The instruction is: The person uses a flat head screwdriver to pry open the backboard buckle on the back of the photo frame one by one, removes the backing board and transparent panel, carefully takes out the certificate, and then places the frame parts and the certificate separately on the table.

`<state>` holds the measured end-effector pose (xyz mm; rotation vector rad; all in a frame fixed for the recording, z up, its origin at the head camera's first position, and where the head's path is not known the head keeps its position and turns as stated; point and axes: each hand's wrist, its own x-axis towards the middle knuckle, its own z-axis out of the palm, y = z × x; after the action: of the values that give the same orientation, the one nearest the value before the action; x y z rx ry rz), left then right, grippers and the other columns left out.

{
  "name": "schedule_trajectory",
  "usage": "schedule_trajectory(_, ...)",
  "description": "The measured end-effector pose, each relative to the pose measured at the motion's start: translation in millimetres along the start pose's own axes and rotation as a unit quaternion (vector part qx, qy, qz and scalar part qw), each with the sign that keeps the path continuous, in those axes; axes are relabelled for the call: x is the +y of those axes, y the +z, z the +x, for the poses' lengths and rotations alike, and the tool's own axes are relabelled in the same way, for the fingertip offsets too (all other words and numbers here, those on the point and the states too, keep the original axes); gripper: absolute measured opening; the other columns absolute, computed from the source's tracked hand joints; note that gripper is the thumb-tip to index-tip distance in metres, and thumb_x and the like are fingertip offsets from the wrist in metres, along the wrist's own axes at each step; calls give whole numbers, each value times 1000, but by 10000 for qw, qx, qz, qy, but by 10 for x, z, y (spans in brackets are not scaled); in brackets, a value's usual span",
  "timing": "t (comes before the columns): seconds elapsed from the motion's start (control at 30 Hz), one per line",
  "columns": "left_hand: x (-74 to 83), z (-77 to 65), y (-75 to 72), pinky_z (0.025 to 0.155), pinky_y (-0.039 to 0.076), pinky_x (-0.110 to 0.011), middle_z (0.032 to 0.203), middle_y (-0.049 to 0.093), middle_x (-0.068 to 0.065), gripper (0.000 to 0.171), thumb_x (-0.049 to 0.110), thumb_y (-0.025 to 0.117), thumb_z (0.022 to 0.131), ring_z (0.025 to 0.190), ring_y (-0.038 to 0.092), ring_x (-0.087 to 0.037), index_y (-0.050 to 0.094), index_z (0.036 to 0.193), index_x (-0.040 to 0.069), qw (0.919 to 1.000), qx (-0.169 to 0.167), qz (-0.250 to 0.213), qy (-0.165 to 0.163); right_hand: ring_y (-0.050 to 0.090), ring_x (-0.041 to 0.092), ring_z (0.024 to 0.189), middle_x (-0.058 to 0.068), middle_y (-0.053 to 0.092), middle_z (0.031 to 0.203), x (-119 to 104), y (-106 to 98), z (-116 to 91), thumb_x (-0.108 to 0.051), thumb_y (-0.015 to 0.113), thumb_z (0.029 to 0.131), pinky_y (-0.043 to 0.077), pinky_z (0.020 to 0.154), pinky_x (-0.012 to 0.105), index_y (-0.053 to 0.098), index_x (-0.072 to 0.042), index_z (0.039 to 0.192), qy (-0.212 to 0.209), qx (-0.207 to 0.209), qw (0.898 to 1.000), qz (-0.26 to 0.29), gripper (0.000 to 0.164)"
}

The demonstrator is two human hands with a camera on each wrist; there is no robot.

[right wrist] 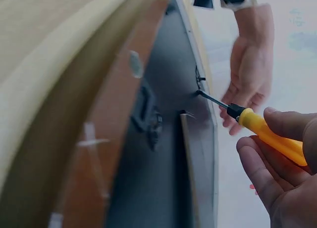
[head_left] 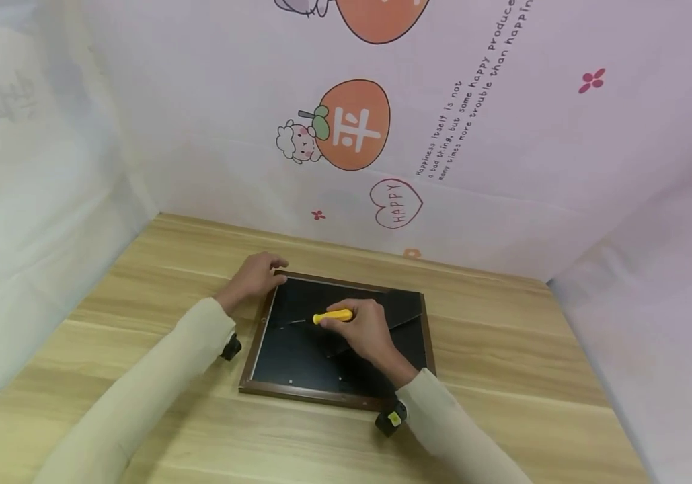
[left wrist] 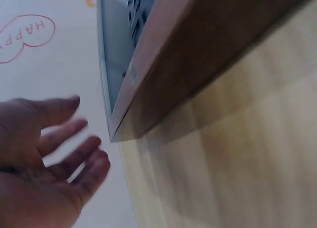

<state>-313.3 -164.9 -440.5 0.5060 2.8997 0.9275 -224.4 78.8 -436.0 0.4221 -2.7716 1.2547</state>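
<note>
A picture frame (head_left: 247, 363) with a brown rim lies back side up on the wooden table. Its black backing board (head_left: 279, 363) carries a fold-out stand (head_left: 405, 306) on the right. Between thumb and fingers, my right hand (head_left: 365, 329) grips a screwdriver by its yellow handle (right wrist: 270, 134). The shaft (right wrist: 214, 100) points left, its dark tip near a small metal fitting (right wrist: 199, 78) by the rim; whether they touch I cannot tell. By the far left corner, my left hand (head_left: 255, 274) has its fingers loosely bent, holding nothing (left wrist: 59, 159).
Wood-grain table (head_left: 503, 336) surrounds the frame. A white printed sheet (head_left: 231, 134) stands behind the table's far edge, with more sheeting (head_left: 25, 168) at the left and right. Dark wrist devices (head_left: 232, 347) sit on both sleeves.
</note>
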Motion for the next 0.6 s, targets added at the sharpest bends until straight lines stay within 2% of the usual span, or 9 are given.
schedule_trajectory(0.13, 62, 109, -4, 100, 49, -51, 128, 64, -20, 33, 13, 64, 95, 119, 59, -37, 64, 126, -1, 9983, -241, 248, 479, 59, 8, 68, 6, 76, 95, 27, 10, -65, -22, 81, 81, 51, 59, 17, 78, -9, 100, 99, -98, 9999, -36, 24)
schedule_trajectory(0.23, 127, 183, 29, 101, 49, -50, 128, 65, -18, 33, 13, 64, 95, 120, 59, -36, 64, 126, 0, 9955, -472, 450, 681, 60, 8, 69, 6, 76, 96, 48, 12, -110, -23, 81, 82, 52, 59, 18, 78, -9, 100, 180, -152, 9997, -109, 23)
schedule_trajectory(0.6, 215, 353, 116, 101, 50, -47, 122, 68, -16, 27, 10, 62, 96, 115, 63, -32, 67, 121, 1, 9856, -828, 1180, 887, 68, 10, 84, 3, 76, 98, 101, 15, -240, -23, 79, 84, 57, 69, 22, 78, -12, 99, -75, -513, 9962, -699, 19)
